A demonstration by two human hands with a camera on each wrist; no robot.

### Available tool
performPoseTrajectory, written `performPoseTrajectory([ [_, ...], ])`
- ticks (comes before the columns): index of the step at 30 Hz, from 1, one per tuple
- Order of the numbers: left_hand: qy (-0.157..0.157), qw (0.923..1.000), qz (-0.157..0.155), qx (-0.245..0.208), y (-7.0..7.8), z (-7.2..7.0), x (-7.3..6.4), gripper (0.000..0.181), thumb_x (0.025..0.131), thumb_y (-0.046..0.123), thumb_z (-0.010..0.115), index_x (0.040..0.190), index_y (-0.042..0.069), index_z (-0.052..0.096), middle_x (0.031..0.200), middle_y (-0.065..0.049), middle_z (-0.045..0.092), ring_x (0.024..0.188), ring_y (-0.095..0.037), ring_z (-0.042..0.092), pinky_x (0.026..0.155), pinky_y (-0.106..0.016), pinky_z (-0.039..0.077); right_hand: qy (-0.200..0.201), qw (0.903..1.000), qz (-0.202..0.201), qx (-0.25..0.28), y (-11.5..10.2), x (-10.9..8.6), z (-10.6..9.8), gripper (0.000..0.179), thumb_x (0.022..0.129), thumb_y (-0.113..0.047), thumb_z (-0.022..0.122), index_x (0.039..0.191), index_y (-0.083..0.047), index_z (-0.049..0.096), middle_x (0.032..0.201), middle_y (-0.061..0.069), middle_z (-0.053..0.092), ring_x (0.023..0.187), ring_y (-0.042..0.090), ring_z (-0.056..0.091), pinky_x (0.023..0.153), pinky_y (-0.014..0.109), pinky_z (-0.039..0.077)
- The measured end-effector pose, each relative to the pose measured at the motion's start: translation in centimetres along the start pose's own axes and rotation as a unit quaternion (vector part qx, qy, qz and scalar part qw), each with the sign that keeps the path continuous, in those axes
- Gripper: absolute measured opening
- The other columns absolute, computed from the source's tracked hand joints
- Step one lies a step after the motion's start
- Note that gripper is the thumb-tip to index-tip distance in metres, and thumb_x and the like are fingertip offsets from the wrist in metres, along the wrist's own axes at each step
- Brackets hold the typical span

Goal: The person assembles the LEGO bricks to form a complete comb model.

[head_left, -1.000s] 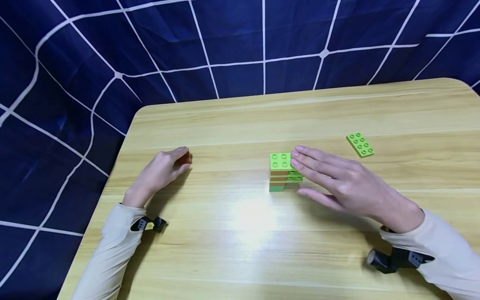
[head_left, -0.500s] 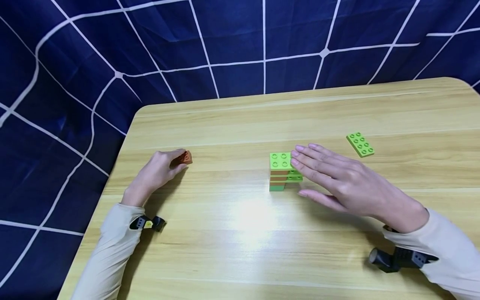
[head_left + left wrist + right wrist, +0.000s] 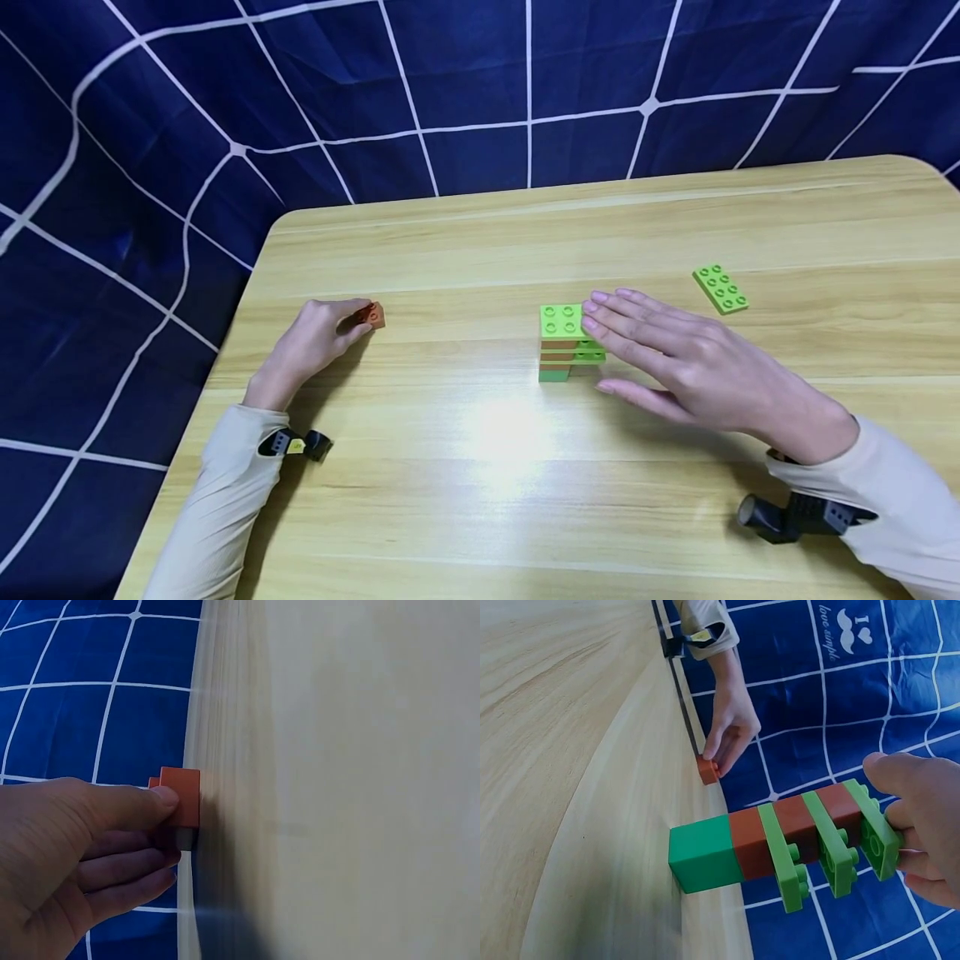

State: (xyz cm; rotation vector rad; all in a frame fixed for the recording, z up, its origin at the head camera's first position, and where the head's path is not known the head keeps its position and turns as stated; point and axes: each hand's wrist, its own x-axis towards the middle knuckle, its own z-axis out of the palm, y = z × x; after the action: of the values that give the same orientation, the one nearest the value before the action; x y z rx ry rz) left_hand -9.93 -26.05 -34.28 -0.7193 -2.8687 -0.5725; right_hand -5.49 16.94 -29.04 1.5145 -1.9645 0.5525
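My left hand pinches a small orange-red toy brick low over the left part of the table. In the left wrist view the thumb lies on the side of this brick, and its lower part is greyish. A tower of toy bricks stands mid-table: a green brick at the base, then red-brown bricks alternating with lime studded plates that jut to the right. My right hand has straight fingers laid at the right end of the top lime plate, hiding that end. Its thumb stands apart from the tower.
A loose lime eight-stud plate lies on the wooden table, behind and right of the tower. A dark blue cloth with white lines hangs behind and to the left, past the table's edge.
My left fingers have shifted slightly left, so more of the orange-red brick shows. The right hand and the tower have stayed almost still.
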Motion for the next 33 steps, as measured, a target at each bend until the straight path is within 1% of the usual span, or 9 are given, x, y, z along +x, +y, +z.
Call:
performPoseTrajectory([
  [3, 0.003, 1.0, 0.006, -0.002, 0.2, -0.1, 0.0, 0.023, 0.084, 0.002, 0.071, 0.107, -0.005, 0.07, 0.099, -0.021, 0.071, 0.091, -0.035, 0.069, 0.079, -0.048, 0.058, -0.001, 1.0, 0.001, 0.001, 0.0, 0.0, 0.0, 0.051, 0.103, -0.034, 0.043, 0.122, 0.011, 0.059, 0.126, 0.026, 0.057, 0.135, 0.026, 0.041, 0.115, 0.036, 0.032],
  [8, 0.01, 0.9997, 0.021, -0.005, 0.8, -0.2, 0.2, 0.024, 0.084, 0.003, 0.072, 0.107, -0.004, 0.07, 0.1, -0.019, 0.071, 0.091, -0.032, 0.069, 0.079, -0.045, 0.058, 0.001, 1.0, 0.003, 0.001, 0.1, -0.1, 0.0, 0.051, 0.103, -0.034, 0.043, 0.122, 0.01, 0.059, 0.126, 0.026, 0.058, 0.135, 0.025, 0.041, 0.116, 0.036, 0.031],
  [14, 0.022, 0.9985, 0.049, -0.011, 1.9, -0.4, 0.4, 0.02, 0.085, 0.002, 0.071, 0.104, -0.002, 0.071, 0.101, -0.015, 0.072, 0.093, -0.028, 0.069, 0.08, -0.043, 0.059, 0.005, 1.0, 0.006, 0.004, 0.0, -0.1, 0.0, 0.049, 0.103, -0.033, 0.044, 0.122, 0.009, 0.06, 0.126, 0.026, 0.058, 0.134, 0.026, 0.042, 0.115, 0.036, 0.032],
  [17, 0.021, 0.9982, 0.055, -0.014, 2.6, -0.6, 0.6, 0.021, 0.086, 0.004, 0.071, 0.106, -0.002, 0.07, 0.103, -0.015, 0.072, 0.096, -0.028, 0.069, 0.082, -0.042, 0.059, 0.006, 0.9999, 0.009, 0.006, -0.1, -0.1, 0.1, 0.049, 0.103, -0.033, 0.044, 0.123, 0.008, 0.059, 0.126, 0.026, 0.058, 0.134, 0.025, 0.043, 0.115, 0.035, 0.032],
  [21, 0.016, 0.9977, 0.062, -0.021, 3.9, -1.0, 0.8, 0.025, 0.086, 0.005, 0.071, 0.11, -0.002, 0.069, 0.108, -0.017, 0.07, 0.101, -0.03, 0.067, 0.086, -0.042, 0.057, 0.007, 0.9999, 0.012, 0.007, -0.1, -0.1, 0.1, 0.048, 0.103, -0.033, 0.044, 0.125, 0.007, 0.059, 0.125, 0.026, 0.059, 0.134, 0.025, 0.043, 0.115, 0.035, 0.032],
  [24, 0.016, 0.9962, 0.079, -0.032, 5.0, -1.2, 1.1, 0.025, 0.087, 0.005, 0.07, 0.111, -0.002, 0.069, 0.11, -0.016, 0.07, 0.105, -0.029, 0.066, 0.09, -0.04, 0.056, 0.009, 0.9998, 0.013, 0.007, -0.1, -0.1, 0.1, 0.049, 0.103, -0.033, 0.044, 0.122, 0.008, 0.061, 0.124, 0.026, 0.06, 0.134, 0.025, 0.043, 0.115, 0.035, 0.033],
  [29, 0.019, 0.9934, 0.107, -0.038, 6.8, -1.5, 1.6, 0.028, 0.087, 0.006, 0.07, 0.113, -0.004, 0.067, 0.113, -0.017, 0.069, 0.107, -0.03, 0.065, 0.092, -0.039, 0.055, 0.012, 0.9998, 0.017, 0.008, 0.0, 0.0, 0.2, 0.049, 0.102, -0.034, 0.045, 0.116, 0.009, 0.065, 0.121, 0.026, 0.062, 0.132, 0.024, 0.044, 0.114, 0.034, 0.034],
  [33, 0.021, 0.9919, 0.12, -0.035, 8.4, -1.8, 1.8, 0.032, 0.087, 0.008, 0.071, 0.116, -0.006, 0.066, 0.115, -0.019, 0.068, 0.108, -0.031, 0.064, 0.093, -0.038, 0.055, 0.005, 0.9996, 0.025, 0.01, 0.0, -0.1, 0.1, 0.049, 0.102, -0.034, 0.045, 0.118, 0.007, 0.064, 0.123, 0.024, 0.062, 0.128, 0.028, 0.049, 0.114, 0.033, 0.034],
])
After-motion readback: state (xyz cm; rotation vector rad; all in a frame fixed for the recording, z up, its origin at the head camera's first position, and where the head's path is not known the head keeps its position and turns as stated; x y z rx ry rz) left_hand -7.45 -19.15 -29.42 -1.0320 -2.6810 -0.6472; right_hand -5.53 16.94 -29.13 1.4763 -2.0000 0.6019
